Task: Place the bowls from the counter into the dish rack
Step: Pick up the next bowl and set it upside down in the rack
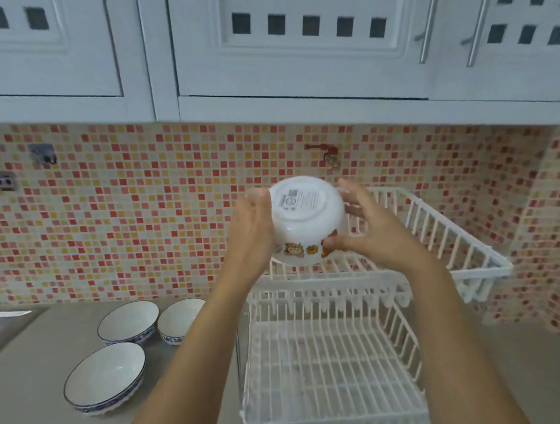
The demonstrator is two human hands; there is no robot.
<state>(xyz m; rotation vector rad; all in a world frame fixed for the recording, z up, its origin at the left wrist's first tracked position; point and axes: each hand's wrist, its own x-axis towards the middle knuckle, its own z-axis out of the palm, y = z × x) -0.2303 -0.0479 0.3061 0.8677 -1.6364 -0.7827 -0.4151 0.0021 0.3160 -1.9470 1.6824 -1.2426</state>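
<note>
A white bowl [306,220] with a printed band near its rim is held bottom up, tilted toward me, above the upper tier of the white wire dish rack [453,234]. My left hand [252,233] grips its left side and my right hand [368,227] grips its right side. Three blue-rimmed white bowls stand upright on the grey counter to the left: one [128,321] at the back, one [180,319] beside it, one [105,376] nearest me. The rack's lower tier [330,356] holds nothing visible.
White wall cabinets [294,47] hang overhead, above a red and yellow mosaic wall. A red tap [329,153] sticks out of the wall behind the bowl. A sink edge [3,322] shows at far left. The grey counter [36,374] runs left of the rack.
</note>
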